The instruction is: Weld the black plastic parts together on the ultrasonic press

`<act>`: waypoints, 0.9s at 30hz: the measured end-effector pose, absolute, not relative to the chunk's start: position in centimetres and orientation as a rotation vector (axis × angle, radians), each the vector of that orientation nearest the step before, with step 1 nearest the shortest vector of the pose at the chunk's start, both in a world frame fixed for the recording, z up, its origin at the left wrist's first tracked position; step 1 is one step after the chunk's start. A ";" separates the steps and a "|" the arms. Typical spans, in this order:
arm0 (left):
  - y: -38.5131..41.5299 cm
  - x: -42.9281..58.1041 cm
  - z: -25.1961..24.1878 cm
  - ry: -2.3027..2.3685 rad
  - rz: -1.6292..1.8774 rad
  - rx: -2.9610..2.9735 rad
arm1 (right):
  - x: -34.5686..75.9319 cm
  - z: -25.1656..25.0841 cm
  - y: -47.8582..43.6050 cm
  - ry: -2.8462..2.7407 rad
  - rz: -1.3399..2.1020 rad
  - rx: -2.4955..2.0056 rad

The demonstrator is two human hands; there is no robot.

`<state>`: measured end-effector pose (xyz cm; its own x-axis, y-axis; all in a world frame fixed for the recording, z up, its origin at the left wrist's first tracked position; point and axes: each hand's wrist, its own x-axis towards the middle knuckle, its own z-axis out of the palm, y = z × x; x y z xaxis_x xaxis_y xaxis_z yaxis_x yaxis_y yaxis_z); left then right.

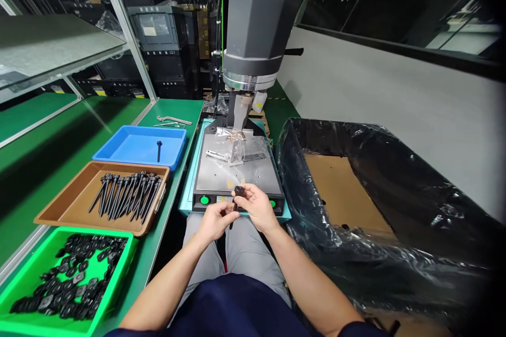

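Note:
A black rod with a wider head (239,190) is held upright between my two hands, in front of the machine's base. My right hand (256,207) pinches it just below the head. Lower down, my left hand (217,220) has its thumb and fingers closed on the shaft, whose tip shows below. Similar black rods (128,195) lie side by side in a brown tray (63,204) to the left. One more rod (158,151) rests in the blue tray (125,143). Small black caps or nuts (67,287) are heaped in a green bin (127,260).
Ahead stands a grey press-like machine (253,21) with a metal plate (213,171), clear film-covered fixture and green buttons (204,200). A wrench (174,120) lies on the green bench (193,108). To the right is a large box lined with black plastic (356,253).

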<state>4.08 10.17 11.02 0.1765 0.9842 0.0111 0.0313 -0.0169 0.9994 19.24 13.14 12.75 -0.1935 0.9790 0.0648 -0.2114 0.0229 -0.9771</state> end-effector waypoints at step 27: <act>8.5 -22.9 17.6 2.600 0.535 1.215 | 16.9 13.2 13.0 -1.400 1.528 -1.117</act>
